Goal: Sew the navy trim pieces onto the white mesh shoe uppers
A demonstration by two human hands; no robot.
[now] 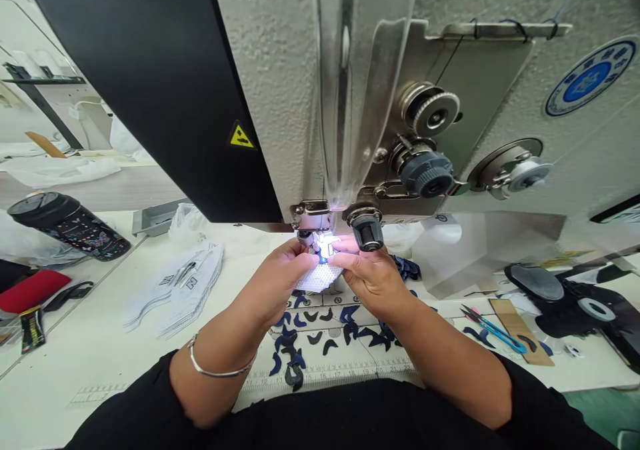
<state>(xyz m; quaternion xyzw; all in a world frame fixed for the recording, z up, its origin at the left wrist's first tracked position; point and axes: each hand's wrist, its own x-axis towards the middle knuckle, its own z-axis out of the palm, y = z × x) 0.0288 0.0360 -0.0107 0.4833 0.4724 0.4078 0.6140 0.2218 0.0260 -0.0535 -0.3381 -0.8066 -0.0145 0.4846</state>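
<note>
Under the lit needle area of a sewing machine (280, 70), a white mesh fabric piece (320, 278) with a dark letter N on it lies between my hands. My left hand (290, 270) pinches its left side close to the presser foot (315, 238). On the right side, my right hand (373, 277) presses the same piece with thumb and fingers. A small dark blue piece sits at the fabric's upper edge, partly hidden by my fingertips. Several curved dark blue and black cut pieces (287, 337) are scattered on the machine bed below my hands.
Left of my arm lies a stack of white fabric pieces (200, 297) marked N. A black tumbler (70, 227) and a red object (35, 291) are farther left. Blue thread snips (495, 330) and a cardboard strip (520, 333) lie at right. A ruler (345, 373) runs along the front.
</note>
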